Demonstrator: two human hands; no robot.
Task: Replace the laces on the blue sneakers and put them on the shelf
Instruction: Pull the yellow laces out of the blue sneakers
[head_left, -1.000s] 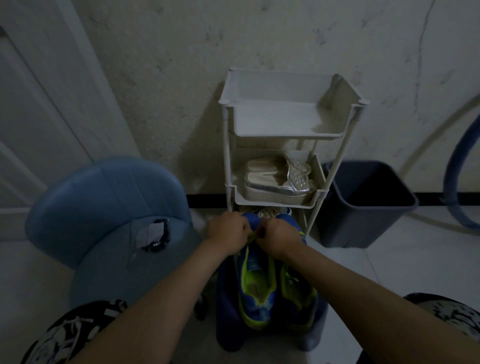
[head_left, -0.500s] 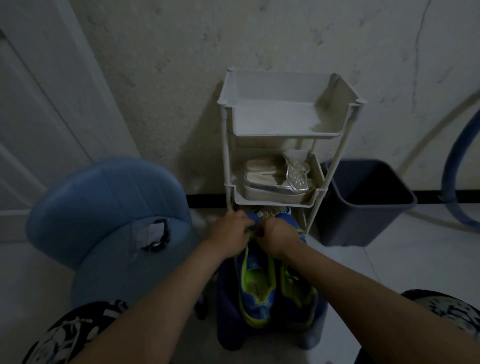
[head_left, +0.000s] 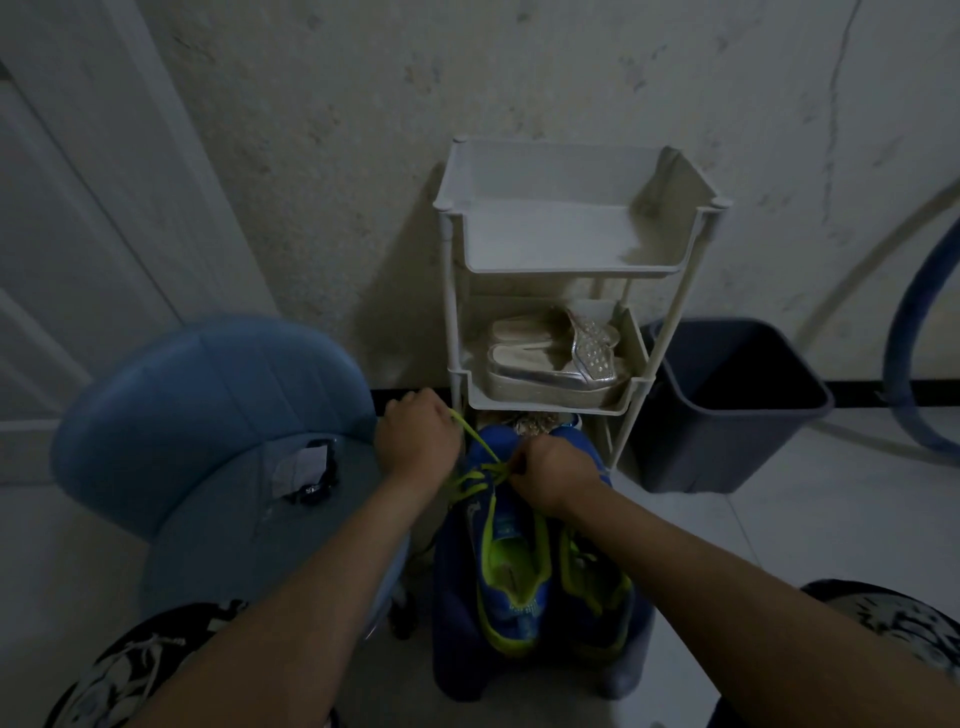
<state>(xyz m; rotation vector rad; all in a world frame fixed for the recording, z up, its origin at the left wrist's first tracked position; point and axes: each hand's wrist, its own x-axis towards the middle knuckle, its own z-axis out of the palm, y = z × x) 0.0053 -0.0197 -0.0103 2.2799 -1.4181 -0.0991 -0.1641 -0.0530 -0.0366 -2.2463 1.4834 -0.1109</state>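
Note:
Two blue sneakers with yellow-green lining stand side by side on a dark blue stool (head_left: 452, 623) in front of me, toes away. The left sneaker (head_left: 506, 566) carries a yellow-green lace (head_left: 475, 441). My left hand (head_left: 415, 441) grips one lace end, drawn up and to the left. My right hand (head_left: 550, 473) pinches the lace over the shoe's front. The right sneaker (head_left: 592, 587) lies partly under my right forearm. The white three-tier shelf (head_left: 571, 270) stands just beyond, its top tier bare.
Silver sandals (head_left: 556, 358) fill the shelf's middle tier. A blue padded chair (head_left: 208, 415) with a small dark item on its seat stands at left. A dark bin (head_left: 727, 405) sits right of the shelf. A white door is at far left, a blue hose at far right.
My hands were together over the sneaker's toe. My left hand has since pulled up and left, drawing a stretch of lace taut between the hands.

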